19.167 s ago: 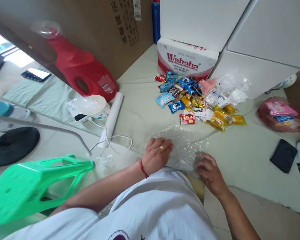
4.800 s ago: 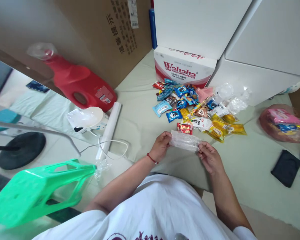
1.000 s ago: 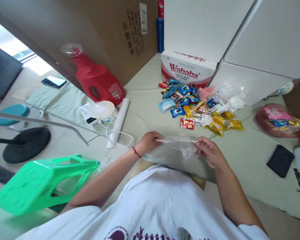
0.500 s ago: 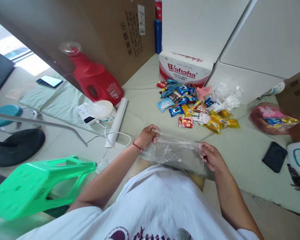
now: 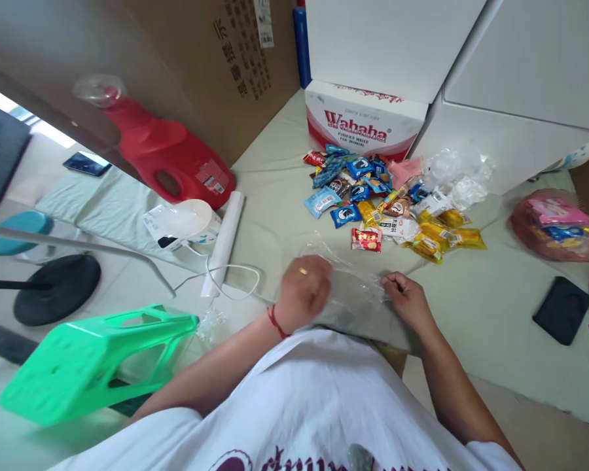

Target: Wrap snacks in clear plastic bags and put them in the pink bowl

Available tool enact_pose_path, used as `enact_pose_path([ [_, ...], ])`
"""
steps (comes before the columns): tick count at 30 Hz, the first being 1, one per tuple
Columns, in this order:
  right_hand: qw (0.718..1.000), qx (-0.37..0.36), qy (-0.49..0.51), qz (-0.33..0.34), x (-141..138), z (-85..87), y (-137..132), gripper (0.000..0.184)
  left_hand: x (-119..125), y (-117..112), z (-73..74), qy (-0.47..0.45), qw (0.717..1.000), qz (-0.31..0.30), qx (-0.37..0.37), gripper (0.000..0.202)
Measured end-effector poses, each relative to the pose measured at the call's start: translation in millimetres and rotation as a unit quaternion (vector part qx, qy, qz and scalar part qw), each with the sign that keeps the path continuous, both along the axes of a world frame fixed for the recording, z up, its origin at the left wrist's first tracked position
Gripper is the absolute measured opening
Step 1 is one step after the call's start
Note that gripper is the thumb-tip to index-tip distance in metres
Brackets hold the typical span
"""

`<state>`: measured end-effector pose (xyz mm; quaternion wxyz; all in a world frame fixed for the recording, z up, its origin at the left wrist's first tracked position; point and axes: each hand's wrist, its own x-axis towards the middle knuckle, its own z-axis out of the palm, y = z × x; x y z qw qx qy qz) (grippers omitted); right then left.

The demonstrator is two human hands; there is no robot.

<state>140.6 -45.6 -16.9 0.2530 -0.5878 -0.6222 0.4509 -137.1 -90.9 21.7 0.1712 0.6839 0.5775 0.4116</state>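
Observation:
A clear plastic bag (image 5: 348,281) lies crumpled on the pale green mat (image 5: 471,301) just in front of me. My left hand (image 5: 303,291) rests on the bag's left part, blurred by motion, with a ring showing and fingers curled down on the plastic. My right hand (image 5: 406,299) is closed in a pinch on the bag's right edge. Beyond the bag lies a pile of wrapped snacks (image 5: 383,203) in blue, red and yellow packets.
A Wahaha carton (image 5: 360,121) and white boxes (image 5: 510,98) stand behind the snacks. A red jug (image 5: 167,154), a white roll (image 5: 223,239), a white device with cable (image 5: 181,222) and a green stool (image 5: 93,360) are at left. A red snack bag (image 5: 550,226) and black pouch (image 5: 562,309) lie right.
Both hands lowered the clear bag from mid-air onto the mat. My left hand moved right, onto the bag. Earlier the bag was flat, then bunched up between both hands.

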Motion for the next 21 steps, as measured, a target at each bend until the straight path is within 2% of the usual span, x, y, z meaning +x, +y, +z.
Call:
enact_pose_path([
  [1, 1.0, -0.01, 0.003, 0.002, 0.1, -0.2, -0.2, 0.041, 7.9, -3.4, -3.9, 0.033, 0.997, -0.071, -0.029, 0.017],
  [2, 1.0, -0.023, 0.007, 0.005, 1.6, -0.4, 0.6, 0.041, 13.3, -5.1, -10.3, 0.064, 0.99, -0.11, -0.059, 0.018],
  [3, 0.999, -0.035, 0.01, 0.006, 4.3, -0.4, 2.3, 0.042, 16.0, -5.6, -18.6, 0.092, 0.985, -0.12, -0.085, 0.018],
  [5, 0.999, -0.047, 0.012, 0.001, 13.1, 0.4, 8.2, 0.043, 13.2, -6.3, -37.3, 0.134, 0.979, -0.097, -0.117, 0.021],
  [9, 0.999, -0.031, 0.009, -0.015, 37.4, 8.0, 24.0, 0.043, -10.0, -18.6, -64.7, 0.197, 0.968, -0.118, -0.105, 0.03],
  [12, 1.0, -0.013, -0.009, -0.013, 54.2, 17.1, 33.1, 0.043, -25.3, -34.3, -71.8, 0.229, 0.962, -0.13, -0.072, 0.034],
  [15, 0.998, 0.003, -0.055, 0.008, 70.8, 25.1, 40.8, 0.044, -34.1, -46.4, -74.9, 0.231, 0.966, -0.111, -0.041, 0.033],
  [19, 0.976, -0.009, -0.189, 0.107, 89.3, 33.9, 57.7, 0.044, -40.9, -54.5, -77.6, 0.197, 0.977, -0.079, -0.02, 0.028],
  [21, 0.963, 0.021, -0.224, 0.146, 87.4, 38.3, 68.9, 0.041, -42.9, -56.2, -78.0, 0.167, 0.983, -0.073, -0.017, 0.025],
])
